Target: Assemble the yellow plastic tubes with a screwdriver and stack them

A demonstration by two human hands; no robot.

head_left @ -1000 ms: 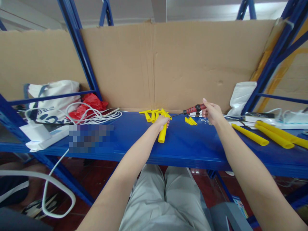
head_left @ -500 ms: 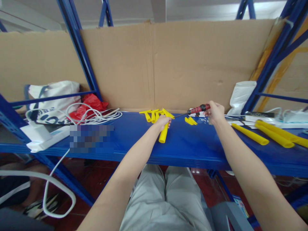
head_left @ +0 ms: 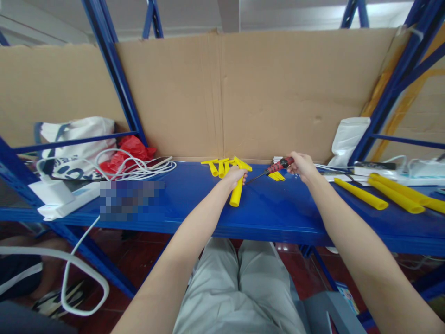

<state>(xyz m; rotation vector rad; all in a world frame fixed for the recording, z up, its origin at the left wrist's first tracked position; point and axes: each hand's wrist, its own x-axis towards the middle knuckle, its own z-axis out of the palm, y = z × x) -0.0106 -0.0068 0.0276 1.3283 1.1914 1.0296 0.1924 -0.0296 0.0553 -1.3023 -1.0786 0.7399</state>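
Note:
My left hand (head_left: 237, 175) is closed around a yellow T-shaped piece (head_left: 235, 197) with a tube-like stem, its open end pointing toward me. In my right hand (head_left: 302, 165) is a red and black screwdriver (head_left: 280, 165), gripped at the end of its handle. Its thin shaft slants down to the left, and the tip is close to the fingers of my left hand; whether it touches the yellow piece I cannot tell. Several similar yellow T-shaped pieces (head_left: 212, 168) lie just behind my left hand. Small flat yellow pieces (head_left: 277, 176) rest beneath the screwdriver handle.
Long yellow tubes (head_left: 361, 194) lie on the blue shelf (head_left: 194, 204) at right. A cardboard sheet (head_left: 264, 93) stands behind. On the left are coiled white cable (head_left: 139, 170), a power strip (head_left: 71, 204), a red plastic bag (head_left: 134, 150) and a cloth bag (head_left: 79, 134).
My right hand has moved left and slightly toward me with the screwdriver. Its tip has dropped from the yellow crosspiece to beside my left fingers. My left hand has stayed put.

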